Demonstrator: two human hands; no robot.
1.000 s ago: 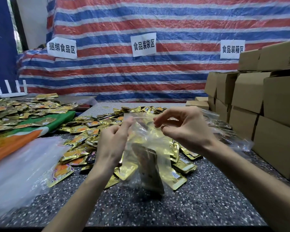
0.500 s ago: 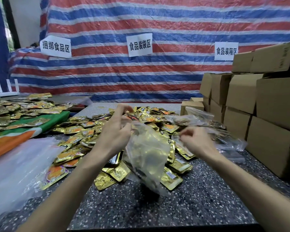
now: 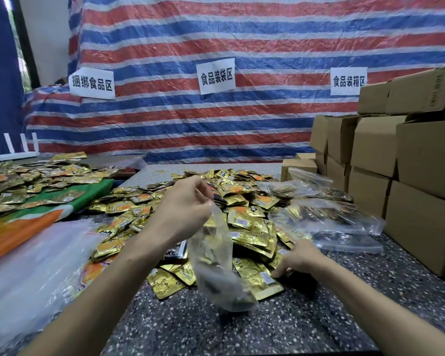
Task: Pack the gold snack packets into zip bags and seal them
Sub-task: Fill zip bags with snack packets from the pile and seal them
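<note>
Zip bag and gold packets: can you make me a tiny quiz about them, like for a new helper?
1. True or false: the left hand holds the zip bag by its top.
2. Which hand reaches down to the loose gold packets? A) the left hand B) the right hand
3. Fill in: the cardboard boxes are stacked on the person's ____ side.
Key: 1 true; 2 B; 3 right.

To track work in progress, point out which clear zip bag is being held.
The zip bag hanging from the left hand; the other bags lie by the boxes.
</note>
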